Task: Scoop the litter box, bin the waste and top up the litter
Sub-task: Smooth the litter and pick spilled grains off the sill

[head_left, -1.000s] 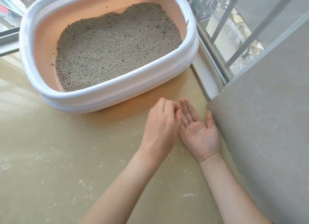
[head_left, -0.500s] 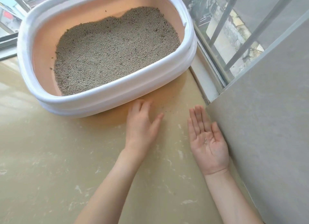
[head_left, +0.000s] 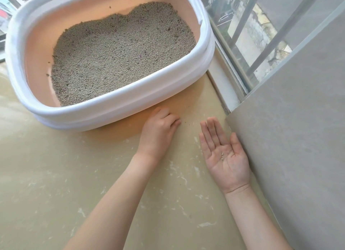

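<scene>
A litter box (head_left: 104, 112) with a white rim and pink inside stands on the floor at the upper left. Grey litter (head_left: 121, 51) covers its bottom. My left hand (head_left: 158, 132) rests knuckles-up on the floor just in front of the box's near rim, with its fingers curled under; what lies beneath them is hidden. My right hand (head_left: 224, 156) lies palm up beside the wall, fingers straight. Two or three litter granules (head_left: 222, 155) sit in its palm. A few stray specks (head_left: 186, 122) dot the floor between my hands.
A grey tiled wall (head_left: 298, 137) runs along the right, touching my right thumb. Behind it, a window (head_left: 242, 25) with metal bars and a white sill (head_left: 224, 85) borders the box's right side. The beige marbled floor (head_left: 74, 175) extends left and toward me.
One second ago my left hand was over the right palm; it then went left and laid flat on the floor. Now its fingers have curled. The right hand stayed palm up.
</scene>
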Tool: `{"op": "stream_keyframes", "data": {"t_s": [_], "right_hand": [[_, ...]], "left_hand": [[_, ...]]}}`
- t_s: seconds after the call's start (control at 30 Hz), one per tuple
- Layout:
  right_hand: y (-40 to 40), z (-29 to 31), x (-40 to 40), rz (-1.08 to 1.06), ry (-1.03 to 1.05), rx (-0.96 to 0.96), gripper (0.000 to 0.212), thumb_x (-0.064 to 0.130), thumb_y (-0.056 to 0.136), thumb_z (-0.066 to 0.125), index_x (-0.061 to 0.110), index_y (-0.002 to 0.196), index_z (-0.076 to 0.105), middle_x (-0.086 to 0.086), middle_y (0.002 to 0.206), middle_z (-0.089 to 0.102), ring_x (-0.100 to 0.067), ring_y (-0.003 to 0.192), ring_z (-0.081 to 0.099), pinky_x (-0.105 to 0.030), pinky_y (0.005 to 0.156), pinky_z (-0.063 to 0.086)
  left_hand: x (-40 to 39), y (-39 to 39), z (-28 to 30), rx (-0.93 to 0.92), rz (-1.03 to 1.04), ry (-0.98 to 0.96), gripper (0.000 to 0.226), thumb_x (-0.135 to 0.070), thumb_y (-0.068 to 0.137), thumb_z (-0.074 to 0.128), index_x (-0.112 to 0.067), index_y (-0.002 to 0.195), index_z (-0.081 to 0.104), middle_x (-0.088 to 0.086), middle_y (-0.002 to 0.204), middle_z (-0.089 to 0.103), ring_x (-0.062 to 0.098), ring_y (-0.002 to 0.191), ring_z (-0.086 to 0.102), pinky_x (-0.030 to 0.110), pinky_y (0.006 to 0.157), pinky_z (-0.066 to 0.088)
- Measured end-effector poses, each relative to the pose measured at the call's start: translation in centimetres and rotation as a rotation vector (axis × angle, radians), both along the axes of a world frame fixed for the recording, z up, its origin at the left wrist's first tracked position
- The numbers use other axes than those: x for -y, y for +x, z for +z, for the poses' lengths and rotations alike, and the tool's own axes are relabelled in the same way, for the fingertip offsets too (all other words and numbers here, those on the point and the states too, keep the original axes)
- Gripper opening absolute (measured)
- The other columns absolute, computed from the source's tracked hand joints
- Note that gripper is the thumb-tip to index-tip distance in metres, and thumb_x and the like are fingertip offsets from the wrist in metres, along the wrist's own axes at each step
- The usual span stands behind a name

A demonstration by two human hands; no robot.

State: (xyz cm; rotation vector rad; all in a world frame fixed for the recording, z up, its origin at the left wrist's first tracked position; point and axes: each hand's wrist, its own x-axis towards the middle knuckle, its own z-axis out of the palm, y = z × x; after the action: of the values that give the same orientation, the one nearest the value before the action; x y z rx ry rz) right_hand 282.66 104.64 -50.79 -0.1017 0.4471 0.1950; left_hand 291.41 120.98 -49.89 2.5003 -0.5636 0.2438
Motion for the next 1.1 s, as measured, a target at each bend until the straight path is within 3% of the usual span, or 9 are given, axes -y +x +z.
{"op": "stream_keyframes", "data": {"t_s": [0.17, 0.3, 0.43, 0.57, 0.63, 0.87, 0.97, 1.03, 1.1], "right_hand": [[0.0, 0.0, 0.0, 0.001, 0.006, -0.01, 0.063, 0.04, 0.101, 0.02, -0.005, 0.142, 0.037, -0.021, 0.147, 0.039, -0.03, 0.143, 0.027, -0.041, 0.12, 0.014], [0.1, 0.0, 0.0, 0.005, -0.006, 0.003, 0.064, 0.041, 0.1, 0.021, -0.005, 0.142, 0.037, -0.021, 0.147, 0.039, -0.031, 0.143, 0.027, -0.041, 0.12, 0.013], [0.2, 0.2, 0.0, 0.016, 0.009, -0.037, 0.063, 0.04, 0.1, 0.026, -0.005, 0.143, 0.035, -0.02, 0.15, 0.034, -0.029, 0.144, 0.023, -0.041, 0.12, 0.012], [0.0, 0.0, 0.1, 0.023, -0.013, -0.066, 0.062, 0.04, 0.101, 0.024, -0.004, 0.145, 0.032, -0.02, 0.15, 0.034, -0.029, 0.141, 0.03, -0.035, 0.121, 0.003], [-0.2, 0.3, 0.0, 0.04, -0.07, -0.049, 0.062, 0.042, 0.102, 0.02, 0.001, 0.148, 0.026, -0.016, 0.153, 0.031, -0.022, 0.139, 0.03, -0.028, 0.119, -0.006], [-0.3, 0.8, -0.2, 0.049, 0.059, -0.061, 0.061, 0.04, 0.103, 0.016, 0.001, 0.15, 0.021, -0.016, 0.155, 0.026, -0.027, 0.145, 0.02, -0.039, 0.12, 0.011], [0.0, 0.7, -0.1, 0.049, 0.107, -0.059, 0.054, 0.028, 0.102, 0.026, -0.002, 0.147, 0.023, -0.024, 0.15, 0.032, -0.036, 0.139, 0.033, -0.049, 0.113, 0.028], [0.1, 0.5, 0.0, 0.033, 0.073, -0.053, 0.052, 0.024, 0.102, 0.031, -0.005, 0.145, 0.03, -0.024, 0.15, 0.032, -0.034, 0.142, 0.028, -0.047, 0.117, 0.02], [0.2, 0.3, 0.1, 0.029, 0.024, -0.045, 0.051, 0.023, 0.102, 0.032, -0.006, 0.143, 0.034, -0.021, 0.151, 0.032, -0.03, 0.144, 0.021, -0.042, 0.121, 0.01]], "left_hand": [[0.8, -0.1, -0.6, 0.085, -0.033, 0.165, 0.017, -0.01, 0.091, 0.052, -0.004, 0.075, 0.055, 0.013, 0.075, 0.05, 0.031, 0.069, 0.048, 0.042, 0.059, 0.04], [1.6, -0.3, -0.2, 0.141, -0.069, 0.289, 0.016, -0.005, 0.086, 0.045, -0.004, 0.073, 0.053, 0.014, 0.068, 0.049, 0.029, 0.058, 0.05, 0.038, 0.056, 0.041], [2.4, -0.7, 1.5, 0.031, 0.037, 0.107, 0.011, 0.008, 0.083, 0.054, -0.002, 0.078, 0.053, 0.018, 0.074, 0.051, 0.034, 0.065, 0.052, 0.038, 0.059, 0.048], [5.0, -3.8, 4.9, 0.031, 0.021, -0.033, 0.017, -0.009, 0.092, 0.042, -0.004, 0.082, 0.055, 0.013, 0.08, 0.052, 0.029, 0.073, 0.047, 0.037, 0.068, 0.037], [6.5, -5.6, 5.3, 0.057, -0.085, 0.012, 0.017, -0.011, 0.092, 0.046, -0.006, 0.078, 0.055, 0.012, 0.077, 0.051, 0.028, 0.071, 0.046, 0.039, 0.063, 0.035], [6.7, -7.0, 4.0, 0.104, -0.249, 0.118, 0.015, -0.008, 0.086, 0.061, -0.012, 0.072, 0.06, 0.006, 0.074, 0.051, 0.025, 0.071, 0.043, 0.038, 0.06, 0.033], [5.2, -5.3, 4.1, 0.021, -0.14, -0.118, 0.013, -0.009, 0.089, 0.059, -0.005, 0.079, 0.065, 0.009, 0.079, 0.054, 0.027, 0.072, 0.047, 0.038, 0.065, 0.04], [3.9, -3.4, 3.7, -0.05, 0.031, -0.232, 0.008, -0.006, 0.087, 0.06, -0.003, 0.085, 0.066, 0.009, 0.082, 0.056, 0.026, 0.075, 0.053, 0.032, 0.07, 0.043], [2.9, -1.1, 3.0, -0.137, 0.16, -0.171, 0.011, -0.006, 0.087, 0.058, -0.005, 0.092, 0.067, 0.01, 0.087, 0.06, 0.028, 0.082, 0.057, 0.033, 0.075, 0.044]]}}
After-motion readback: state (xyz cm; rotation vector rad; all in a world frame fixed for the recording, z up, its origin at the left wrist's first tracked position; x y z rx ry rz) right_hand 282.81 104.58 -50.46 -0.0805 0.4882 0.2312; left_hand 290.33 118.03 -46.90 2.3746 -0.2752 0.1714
